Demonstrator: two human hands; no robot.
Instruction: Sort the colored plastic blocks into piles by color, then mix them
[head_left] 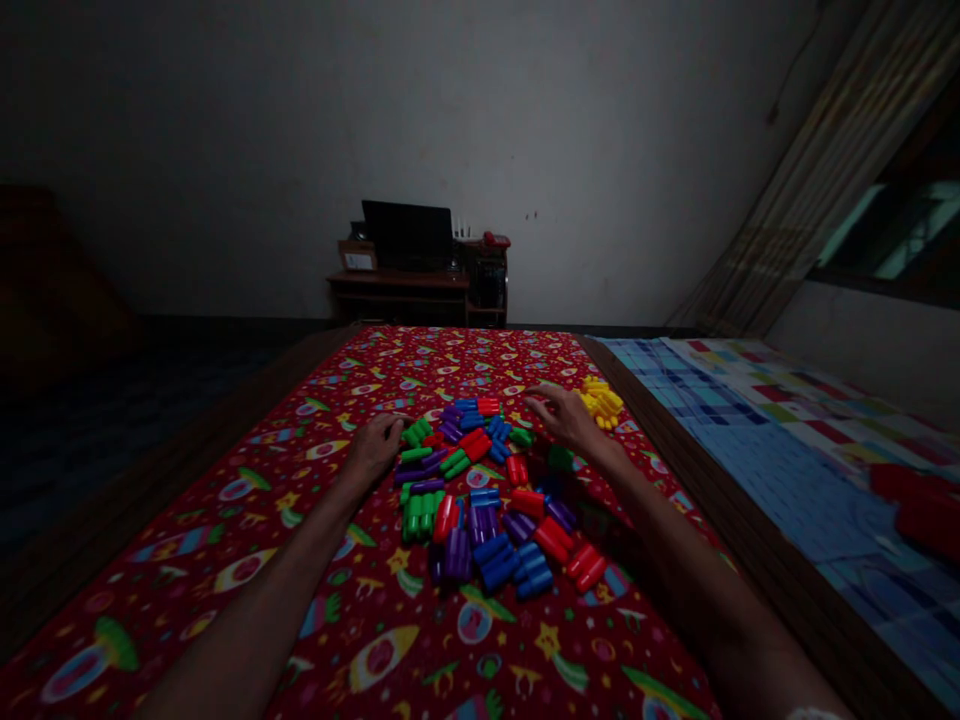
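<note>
A heap of plastic building blocks (480, 500) in red, blue, green and purple lies on a red patterned cloth (300, 560). My left hand (375, 445) rests at the heap's left edge, fingers curled down beside green blocks (417, 432); whether it holds one is hidden. My right hand (562, 415) reaches over the far right of the heap, fingers spread low above the cloth, close to a stack of yellow blocks (601, 400).
The cloth covers a low wooden-edged surface (652, 420). A blue checked mat (750, 440) lies to the right with a red object (919, 505) on it. A desk (420, 285) with a dark monitor stands against the far wall. The room is dim.
</note>
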